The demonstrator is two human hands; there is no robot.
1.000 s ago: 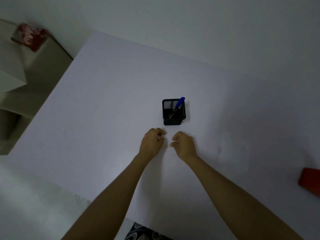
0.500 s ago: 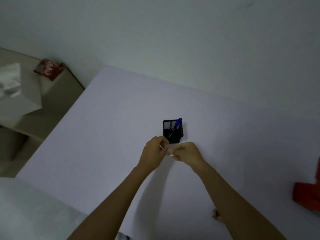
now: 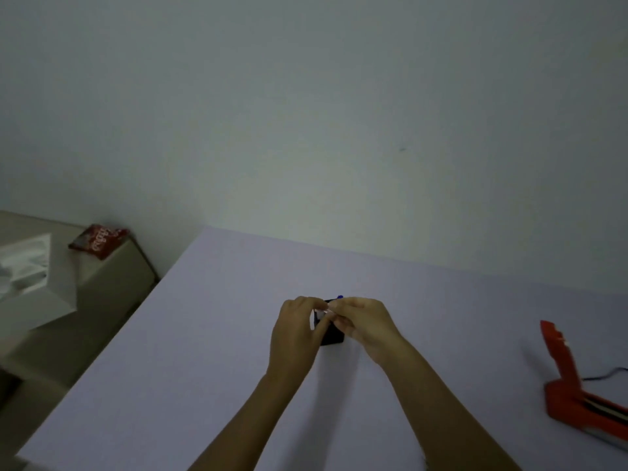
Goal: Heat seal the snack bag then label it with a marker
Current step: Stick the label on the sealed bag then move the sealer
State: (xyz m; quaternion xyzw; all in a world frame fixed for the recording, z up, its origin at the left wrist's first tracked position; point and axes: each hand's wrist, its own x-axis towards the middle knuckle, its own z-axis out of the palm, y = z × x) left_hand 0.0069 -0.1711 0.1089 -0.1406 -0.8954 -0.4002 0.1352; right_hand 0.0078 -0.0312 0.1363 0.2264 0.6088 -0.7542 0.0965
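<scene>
My left hand point(image 3: 295, 331) and my right hand point(image 3: 367, 324) meet at the fingertips above the lavender table point(image 3: 204, 351). Together they pinch a small pale item point(image 3: 321, 311), too small to identify. Right behind them stands a black mesh pen holder point(image 3: 331, 338), mostly hidden by my fingers. Only the blue tip of the marker point(image 3: 340, 296) shows above it. A red heat sealer point(image 3: 571, 392) sits open at the table's right edge. The red snack bag point(image 3: 98, 241) lies off the table, on a beige cabinet at the far left.
A white open box point(image 3: 30, 283) sits on the beige cabinet beside the snack bag. A dark cable point(image 3: 608, 373) runs from the heat sealer to the right. A plain wall rises behind the table.
Both hands have lifted off the table and moved toward the pen holder with the small item between them. The camera has tilted up, bringing the open heat sealer into view.
</scene>
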